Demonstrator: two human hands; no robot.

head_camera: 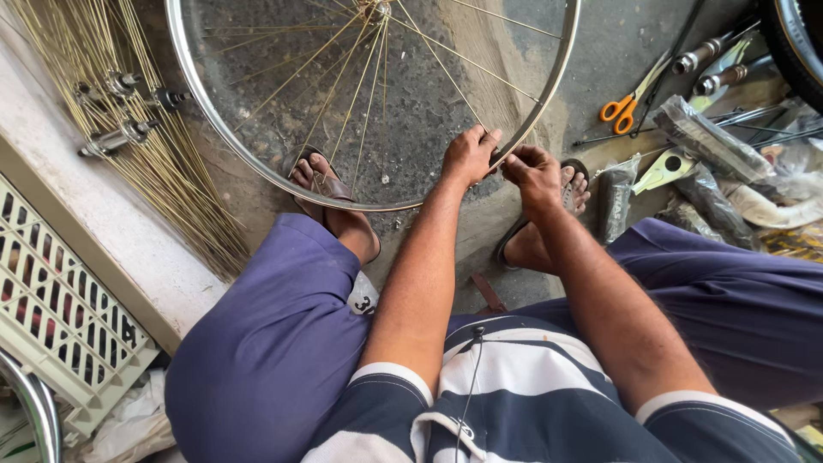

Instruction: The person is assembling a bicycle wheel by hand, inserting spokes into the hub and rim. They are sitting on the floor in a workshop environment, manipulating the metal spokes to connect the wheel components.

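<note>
A bicycle wheel with a shiny metal rim and thin brass-coloured spokes stands on the ground between my sandalled feet. My left hand grips the near edge of the rim, fingers curled over it. My right hand is pinched at the rim just to the right, touching it where a spoke meets it; whether it holds a small part is hidden by the fingers.
A sheaf of loose spokes and several metal hubs lie at the left on a concrete step. A cream plastic crate sits lower left. Orange-handled scissors, wrapped parts and a tyre crowd the right.
</note>
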